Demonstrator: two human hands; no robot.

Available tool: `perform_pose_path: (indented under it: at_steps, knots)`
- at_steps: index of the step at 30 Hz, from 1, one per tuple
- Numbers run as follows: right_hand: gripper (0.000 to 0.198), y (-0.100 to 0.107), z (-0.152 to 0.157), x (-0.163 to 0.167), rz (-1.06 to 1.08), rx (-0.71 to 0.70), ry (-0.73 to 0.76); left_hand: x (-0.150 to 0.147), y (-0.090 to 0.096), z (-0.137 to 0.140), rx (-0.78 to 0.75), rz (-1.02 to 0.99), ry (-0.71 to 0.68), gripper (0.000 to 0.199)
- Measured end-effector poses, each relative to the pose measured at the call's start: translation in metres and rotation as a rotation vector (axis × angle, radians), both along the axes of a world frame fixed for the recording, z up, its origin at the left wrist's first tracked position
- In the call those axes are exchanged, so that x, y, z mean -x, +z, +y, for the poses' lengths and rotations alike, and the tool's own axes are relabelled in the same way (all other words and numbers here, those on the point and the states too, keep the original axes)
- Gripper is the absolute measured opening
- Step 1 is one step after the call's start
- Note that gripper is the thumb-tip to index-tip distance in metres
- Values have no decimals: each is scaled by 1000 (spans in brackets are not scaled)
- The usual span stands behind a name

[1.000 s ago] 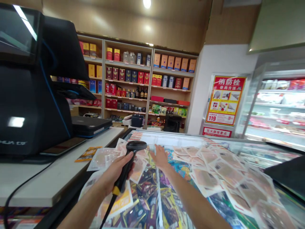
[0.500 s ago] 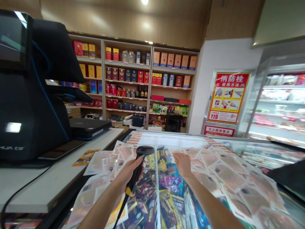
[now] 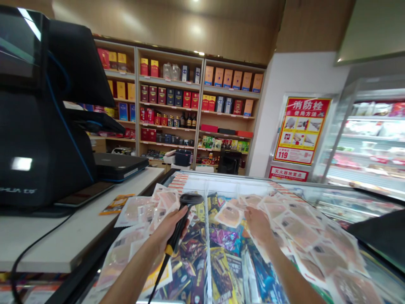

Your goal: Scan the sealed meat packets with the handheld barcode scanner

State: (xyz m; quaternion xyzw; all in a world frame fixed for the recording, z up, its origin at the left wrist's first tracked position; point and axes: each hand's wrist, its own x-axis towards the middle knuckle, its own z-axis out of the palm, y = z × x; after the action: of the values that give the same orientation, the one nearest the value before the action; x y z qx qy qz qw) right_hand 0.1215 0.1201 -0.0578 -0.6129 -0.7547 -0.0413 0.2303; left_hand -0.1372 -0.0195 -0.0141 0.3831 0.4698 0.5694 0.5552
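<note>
My left hand [image 3: 172, 226] is wrapped around the handle of a black and yellow barcode scanner [image 3: 179, 232]. Its head points up and forward, and its cable runs down toward me. My right hand [image 3: 257, 223] has its fingers closed at the right edge of a flat, clear packet [image 3: 230, 214], whose contents look pale and round. That packet is over the middle of a glass-topped freezer, just right of the white divider [image 3: 208, 253]. More such packets [image 3: 300, 226] lie overlapping to the right of my right hand. Another group [image 3: 133, 240] lies left of the scanner.
Left of the freezer, a white counter [image 3: 72, 236] carries a black checkout terminal [image 3: 41, 147] and an orange snack packet [image 3: 117, 204]. Colourful wrapped goods [image 3: 224, 270] show under the glass. Shelves with boxes [image 3: 171, 97] and a red fire-hydrant sign [image 3: 302, 131] stand beyond.
My right hand has moved to the right and slightly nearer me. A clear packet now shows plainly at its fingertips. My left hand still holds the scanner in nearly the same place.
</note>
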Motion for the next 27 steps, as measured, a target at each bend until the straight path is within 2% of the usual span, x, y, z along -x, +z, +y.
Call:
perform_pose_path:
  at_steps: [4, 7, 10, 13, 17, 22, 24, 27]
  knots:
    - [56, 6, -15, 24, 13, 81, -94, -2, 5, -5, -17, -1, 0, 35]
    - [67, 7, -21, 37, 66, 168, -68, -4, 10, -10, -52, 15, 12, 34]
    - [66, 4, -19, 44, 162, 192, -13, -5, 15, -16, -73, 41, -5, 33]
    - [57, 1, -12, 45, 386, 159, 30, -5, 20, -23, -76, 63, -14, 32]
    - [37, -4, -3, 40, 818, 164, 66, -5, 27, -36, -49, 65, 7, 32]
    - [46, -18, 3, 37, 1332, 228, 62, -9, 28, -46, -44, 67, 7, 32]
    - [49, -24, 5, 38, 1439, 206, 65, -14, 26, -46, -44, 73, -12, 32]
    - [50, -32, 9, 39, 1456, 148, 60, -20, 25, -45, -15, 86, -24, 32]
